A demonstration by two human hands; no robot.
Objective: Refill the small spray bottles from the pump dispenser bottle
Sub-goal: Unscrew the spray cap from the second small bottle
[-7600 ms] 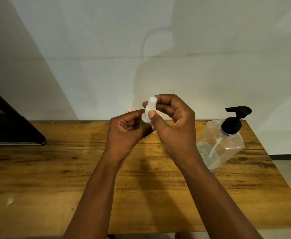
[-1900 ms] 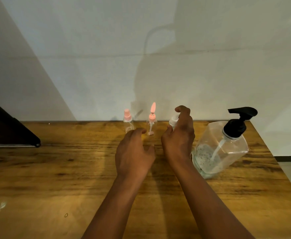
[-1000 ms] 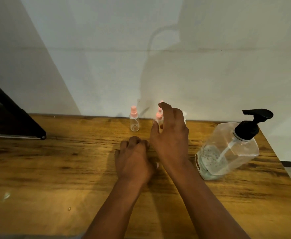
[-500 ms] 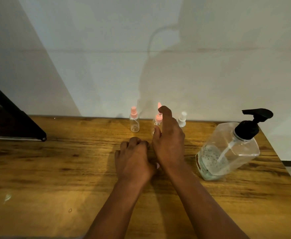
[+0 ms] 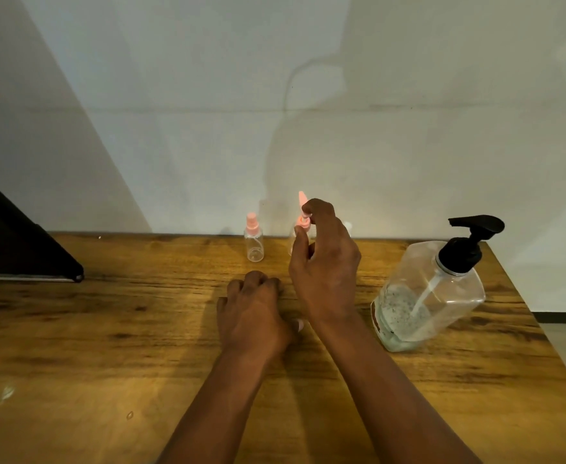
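Observation:
Three small spray bottles stand in a row at the table's back edge. The left one point(image 5: 254, 242) is clear with a pink sprayer and stands free. My right hand point(image 5: 325, 266) pinches the pink sprayer head of the middle bottle point(image 5: 302, 199) between thumb and forefinger; its clear body is mostly hidden behind my fingers. Only a sliver of the white-capped bottle point(image 5: 348, 226) shows past my knuckles. The large clear pump dispenser bottle point(image 5: 432, 296), with a black pump and a little liquid at the bottom, stands to the right. My left hand point(image 5: 253, 313) rests on the table, fingers loosely curled, holding nothing.
The wooden table point(image 5: 107, 329) meets a pale wall at the back. A black slanted object point(image 5: 13, 249) lies on its far left. The table's right edge drops to the floor just past the pump bottle.
My right hand set the white-capped bottle down at the back, moved left to the middle pink bottle and closed on its sprayer. My left hand came down onto the table.

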